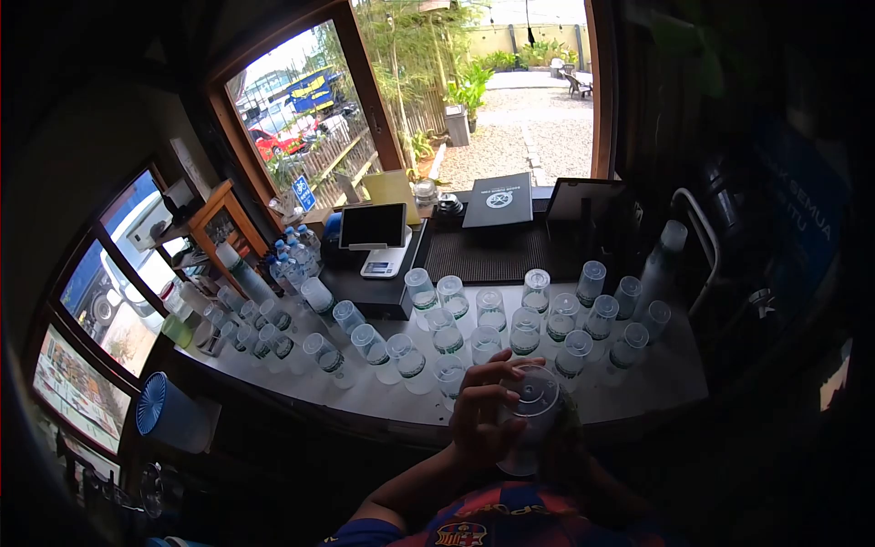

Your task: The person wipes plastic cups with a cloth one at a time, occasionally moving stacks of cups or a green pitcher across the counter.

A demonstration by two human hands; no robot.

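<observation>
My left hand [478, 421] is shut on a clear plastic cup [536, 397], which it holds tilted just in front of my chest, above the near edge of the counter [661, 383]. Its fingers curl over the cup's rim. A dim shape to the right of the cup, my right hand [572, 447], lies in shadow, and its grip cannot be made out. Several more clear cups with dark printed logos [492, 314] stand upside down in rows across the counter just beyond the held cup.
A tablet on a stand [372, 226] and a black menu folder [499, 201] sit at the back by the open window. Small water bottles [292, 260] cluster at the left. A tall white bottle [663, 255] stands at the right. A blue fan [155, 406] hangs below the counter's left end.
</observation>
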